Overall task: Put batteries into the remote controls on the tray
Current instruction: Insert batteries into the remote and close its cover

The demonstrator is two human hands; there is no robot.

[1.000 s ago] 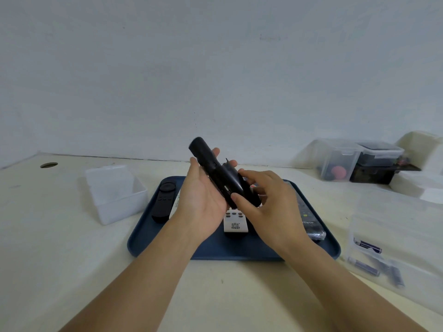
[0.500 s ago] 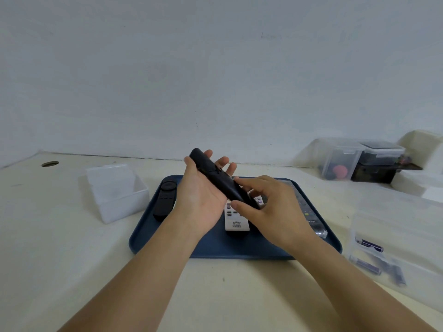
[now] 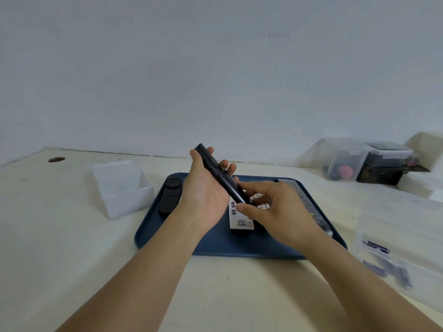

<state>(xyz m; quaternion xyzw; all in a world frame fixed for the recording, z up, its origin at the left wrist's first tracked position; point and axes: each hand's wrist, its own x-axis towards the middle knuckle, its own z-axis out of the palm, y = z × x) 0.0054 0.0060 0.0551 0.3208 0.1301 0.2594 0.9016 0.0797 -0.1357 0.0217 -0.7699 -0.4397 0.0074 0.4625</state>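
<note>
My left hand (image 3: pixel 203 195) grips a slim black remote (image 3: pixel 219 173) above the blue tray (image 3: pixel 153 226), the remote slanting from upper left to lower right. My right hand (image 3: pixel 275 209) pinches the remote's lower end between thumb and fingers. On the tray lie a short black remote (image 3: pixel 169 197) at the left, a white remote (image 3: pixel 241 219) in the middle, partly under my hands, and a grey remote (image 3: pixel 309 207) at the right. Purple batteries (image 3: pixel 376 246) lie in a clear container at the right.
An open clear plastic box (image 3: pixel 122 188) stands left of the tray. Lidded clear boxes (image 3: pixel 345 159) and a dark box (image 3: pixel 381 168) sit at the back right by the wall. A cable hole (image 3: pixel 56 159) is at the far left of the table.
The black remote has turned so its smooth narrow side faces me, and its lower end has closed up. My right hand slid down to the remote's lower tip.
</note>
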